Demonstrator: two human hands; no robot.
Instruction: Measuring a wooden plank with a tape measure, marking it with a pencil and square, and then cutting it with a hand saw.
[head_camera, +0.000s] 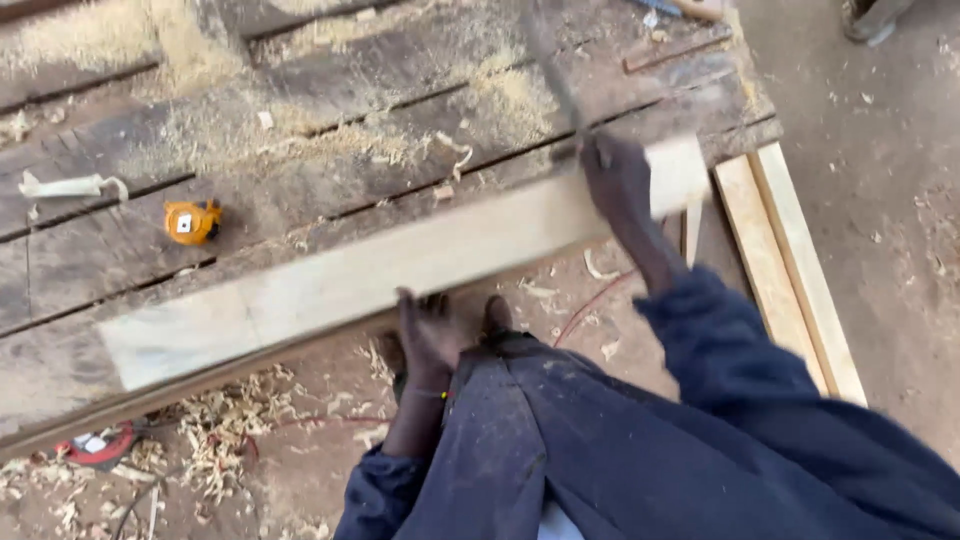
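Here the right hand (617, 178) grips a blurred saw (553, 75) at the pale plank's (400, 265) right end, mid-cut by the look; the left hand (428, 335) clasps its near edge on the bench (300, 100), so steady strokes come next

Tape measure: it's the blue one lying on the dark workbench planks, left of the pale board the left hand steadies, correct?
Not quite. The tape measure is orange, not blue, as the head view shows. The rest holds: it lies on the dark workbench planks, left of the pale board that the left hand steadies.
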